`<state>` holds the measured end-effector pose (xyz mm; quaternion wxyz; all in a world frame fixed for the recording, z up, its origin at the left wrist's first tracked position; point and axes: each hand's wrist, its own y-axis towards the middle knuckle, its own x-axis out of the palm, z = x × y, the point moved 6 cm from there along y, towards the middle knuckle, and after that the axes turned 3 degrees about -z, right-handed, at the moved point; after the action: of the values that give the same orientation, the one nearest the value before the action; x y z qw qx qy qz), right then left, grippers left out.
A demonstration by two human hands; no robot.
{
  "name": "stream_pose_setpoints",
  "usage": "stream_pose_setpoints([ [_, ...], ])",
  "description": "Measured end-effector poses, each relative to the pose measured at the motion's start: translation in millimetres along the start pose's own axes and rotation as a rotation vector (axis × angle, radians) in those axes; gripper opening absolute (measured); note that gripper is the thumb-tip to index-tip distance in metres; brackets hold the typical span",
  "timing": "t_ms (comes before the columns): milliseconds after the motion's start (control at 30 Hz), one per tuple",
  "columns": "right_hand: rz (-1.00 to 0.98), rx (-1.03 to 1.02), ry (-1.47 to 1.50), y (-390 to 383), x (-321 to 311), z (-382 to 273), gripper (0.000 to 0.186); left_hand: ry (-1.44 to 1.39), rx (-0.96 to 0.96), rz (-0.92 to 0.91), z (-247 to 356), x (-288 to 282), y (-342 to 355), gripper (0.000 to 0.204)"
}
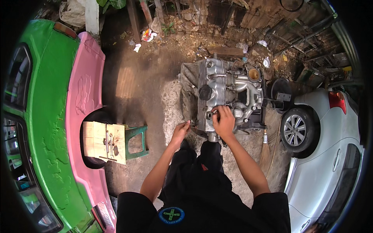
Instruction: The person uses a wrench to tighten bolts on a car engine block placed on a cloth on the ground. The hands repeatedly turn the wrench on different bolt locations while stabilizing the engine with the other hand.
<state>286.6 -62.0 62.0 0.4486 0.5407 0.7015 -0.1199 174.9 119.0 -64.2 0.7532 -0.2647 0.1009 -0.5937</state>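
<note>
Where green-and-pink vehicle [56, 103] stands, far left, cardboard sheet [92, 139] lies beside its wheel [100, 116], metal tools [110, 143] on top, green stool [143, 132] showing at right edge. Left hand [180, 134] at near left side of engine [223, 87]: thumb and finger close together (cannot tell whether anything small is pinched). Engine just ahead of person [202, 190], black round cap [204, 93] on metal cover [219, 93]. Right hand [224, 123] on cover's near end, fingers bent; cannot tell whether grip pinches anything. Farther right: straw brush [265, 151], then silver car [320, 139].
</note>
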Motion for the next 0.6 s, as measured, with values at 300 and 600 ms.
stream_pose_setpoints([
  [300, -0.006, -0.001, 0.012, 0.6, -0.7, -1.4, 0.011, 0.833, 0.423, -0.241, 34.3, -6.6, 57.0, 0.040],
  [600, -0.007, 0.003, 0.008, 0.7, -0.4, -0.9, 0.010, 1.188, 0.718, -0.444, 71.6, 14.7, 66.8, 0.028],
])
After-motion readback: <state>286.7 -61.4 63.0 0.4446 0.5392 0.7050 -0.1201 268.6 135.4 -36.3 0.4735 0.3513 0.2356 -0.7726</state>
